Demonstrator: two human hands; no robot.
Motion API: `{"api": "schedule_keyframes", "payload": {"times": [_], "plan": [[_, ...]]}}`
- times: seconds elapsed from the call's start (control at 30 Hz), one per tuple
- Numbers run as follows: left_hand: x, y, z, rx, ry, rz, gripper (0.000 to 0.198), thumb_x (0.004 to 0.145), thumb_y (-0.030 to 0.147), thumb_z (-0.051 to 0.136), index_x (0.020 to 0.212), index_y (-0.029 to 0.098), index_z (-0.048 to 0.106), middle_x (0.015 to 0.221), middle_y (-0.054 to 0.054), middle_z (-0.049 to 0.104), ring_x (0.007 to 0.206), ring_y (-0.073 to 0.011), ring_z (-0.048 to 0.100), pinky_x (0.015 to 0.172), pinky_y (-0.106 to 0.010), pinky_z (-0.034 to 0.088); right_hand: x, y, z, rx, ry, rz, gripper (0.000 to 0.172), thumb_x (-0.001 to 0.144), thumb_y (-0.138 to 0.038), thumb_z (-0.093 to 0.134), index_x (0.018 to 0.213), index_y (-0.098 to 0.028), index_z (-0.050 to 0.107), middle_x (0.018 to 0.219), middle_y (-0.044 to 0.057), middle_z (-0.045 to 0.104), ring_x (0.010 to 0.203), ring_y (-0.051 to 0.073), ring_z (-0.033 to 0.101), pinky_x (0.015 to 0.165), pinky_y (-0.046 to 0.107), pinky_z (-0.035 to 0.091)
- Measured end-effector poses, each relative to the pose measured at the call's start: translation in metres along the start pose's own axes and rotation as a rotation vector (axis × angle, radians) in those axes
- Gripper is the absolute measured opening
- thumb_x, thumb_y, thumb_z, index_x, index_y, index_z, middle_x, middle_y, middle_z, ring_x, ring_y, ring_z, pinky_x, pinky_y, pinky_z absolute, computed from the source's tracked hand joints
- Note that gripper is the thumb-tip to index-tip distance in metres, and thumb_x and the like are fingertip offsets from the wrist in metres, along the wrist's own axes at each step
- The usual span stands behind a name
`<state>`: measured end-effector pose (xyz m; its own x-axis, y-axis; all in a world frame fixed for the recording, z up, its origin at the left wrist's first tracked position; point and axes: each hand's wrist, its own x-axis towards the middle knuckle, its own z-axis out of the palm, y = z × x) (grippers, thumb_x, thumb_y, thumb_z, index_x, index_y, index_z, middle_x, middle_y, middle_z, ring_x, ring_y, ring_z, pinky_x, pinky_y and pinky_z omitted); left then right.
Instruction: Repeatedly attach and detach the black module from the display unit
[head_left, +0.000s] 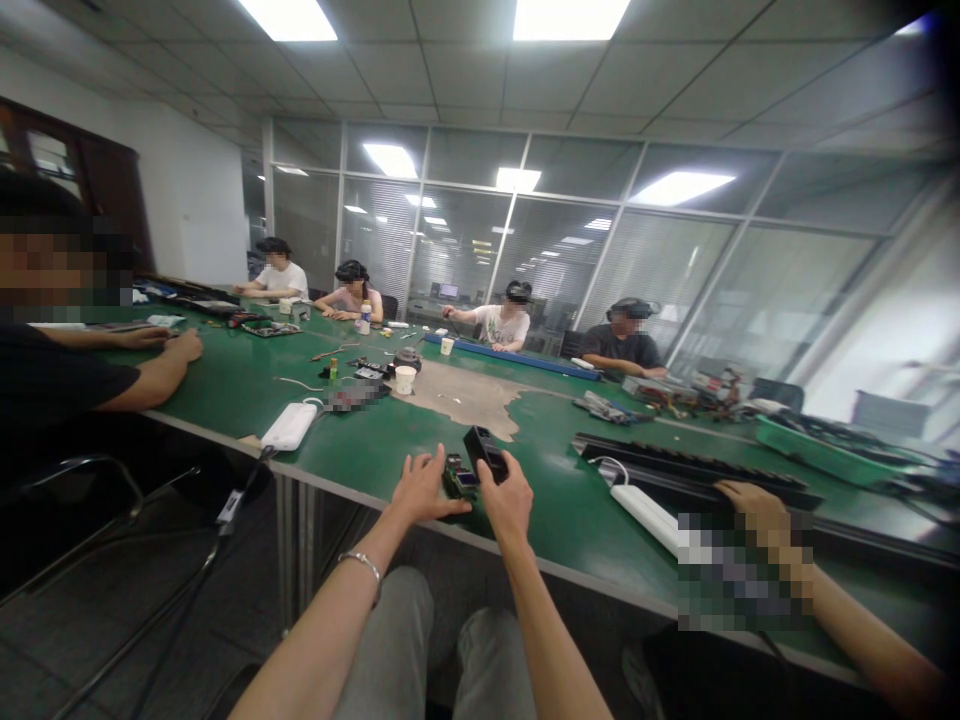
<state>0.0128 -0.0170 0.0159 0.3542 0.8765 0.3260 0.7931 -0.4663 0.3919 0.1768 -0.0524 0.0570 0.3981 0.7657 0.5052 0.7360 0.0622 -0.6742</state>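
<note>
My right hand (pixel 510 492) grips a black box-shaped housing (pixel 486 450), tilted above the green table near its front edge. Just left of the housing, a small green circuit board (pixel 456 475) with parts on it rests at table level. Beside that board is my left hand (pixel 421 486), its fingers spread and its thumb stretched along the board's near side. Whether the left fingers touch the board I cannot tell.
White power strips lie left (pixel 290 426) and right (pixel 651 518) on the green table (pixel 337 462). Beyond my hands are a paper cup (pixel 405 379) and a brown sheet (pixel 480 395). A co-worker's hand (pixel 754 505) is at right beside long black strips (pixel 690 468). Other people sit around the table.
</note>
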Motion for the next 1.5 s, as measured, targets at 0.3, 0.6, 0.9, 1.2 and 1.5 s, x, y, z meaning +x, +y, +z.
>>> {"api": "schedule_keyframes", "payload": {"times": [0.3,0.6,0.9,1.2,1.5], "plan": [[0.001,0.000,0.000,0.013,-0.014,0.000,0.115,0.068,0.080,0.050,0.152,0.014,0.008,0.148,-0.016,0.039,0.138,-0.0352,0.028,0.115,-0.054,0.010,0.000,0.059,0.007,-0.152,0.016,0.050,0.060,0.083,-0.045,0.051,0.132,-0.010,0.051,0.121,0.016,0.062,0.109,0.029,0.060,0.091,0.036,0.043],[0.001,0.001,0.003,0.027,-0.007,0.018,0.117,0.065,0.083,0.050,0.151,0.014,0.011,0.151,-0.015,0.035,0.138,-0.0358,0.027,0.115,-0.053,0.010,-0.007,0.079,0.014,-0.173,0.141,-0.132,0.073,0.080,-0.046,0.054,0.135,0.002,0.044,0.133,0.024,0.051,0.124,0.032,0.047,0.105,0.040,0.032],[0.001,0.004,0.001,0.040,-0.005,-0.003,0.112,0.068,0.079,0.052,0.151,0.017,0.012,0.151,-0.015,0.034,0.138,-0.0358,0.027,0.114,-0.054,0.010,-0.009,0.067,0.003,-0.112,-0.003,0.032,0.060,0.083,-0.046,0.052,0.131,-0.011,0.052,0.118,0.016,0.063,0.106,0.027,0.060,0.092,0.035,0.042],[0.001,0.001,0.004,0.021,0.035,-0.003,0.123,0.065,0.079,0.054,0.151,0.011,-0.001,0.148,-0.019,0.035,0.137,-0.0355,0.029,0.114,-0.053,0.014,-0.006,0.011,0.000,0.103,-0.016,-0.025,0.058,0.080,-0.050,0.054,0.125,-0.013,0.057,0.119,0.013,0.065,0.108,0.024,0.061,0.093,0.032,0.044],[-0.001,0.001,-0.001,0.006,0.038,-0.009,0.119,0.070,0.071,0.056,0.150,0.012,-0.009,0.148,-0.019,0.035,0.137,-0.0350,0.029,0.113,-0.055,0.014,-0.006,-0.013,0.016,-0.098,-0.138,-0.045,0.056,0.081,-0.045,0.056,0.127,-0.012,0.056,0.114,0.014,0.066,0.109,0.026,0.061,0.090,0.032,0.045]]}}
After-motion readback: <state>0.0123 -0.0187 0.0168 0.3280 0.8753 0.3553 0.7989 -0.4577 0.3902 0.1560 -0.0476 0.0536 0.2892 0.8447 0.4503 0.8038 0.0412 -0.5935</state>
